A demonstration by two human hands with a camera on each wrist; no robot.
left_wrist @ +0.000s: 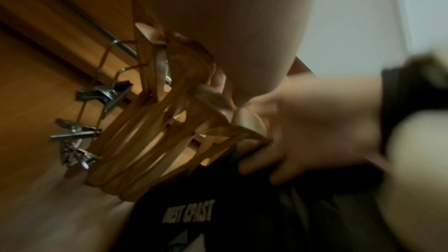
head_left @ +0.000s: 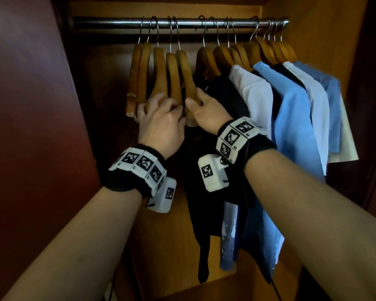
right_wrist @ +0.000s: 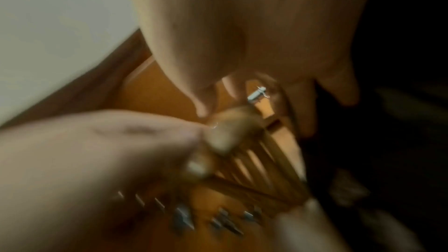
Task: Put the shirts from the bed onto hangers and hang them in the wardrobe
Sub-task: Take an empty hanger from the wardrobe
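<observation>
Our right hand (head_left: 206,109) grips the rightmost bare wooden hanger (head_left: 186,77); our left hand (head_left: 161,118) curls round the neighbouring hangers (head_left: 173,79). Beside them hangs a black shirt (head_left: 221,101) on the steel rail (head_left: 182,22).

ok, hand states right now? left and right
Left hand: fingers curled on the bare wooden hangers.
Right hand: gripping the rightmost empty hanger, beside the black shirt.

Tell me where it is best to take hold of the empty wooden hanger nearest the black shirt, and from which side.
Grip the empty wooden hanger on its near arm, coming from the front. That arm hangs toward the person, where the right hand already holds it. Its hook sits crowded among others on the rail.
</observation>
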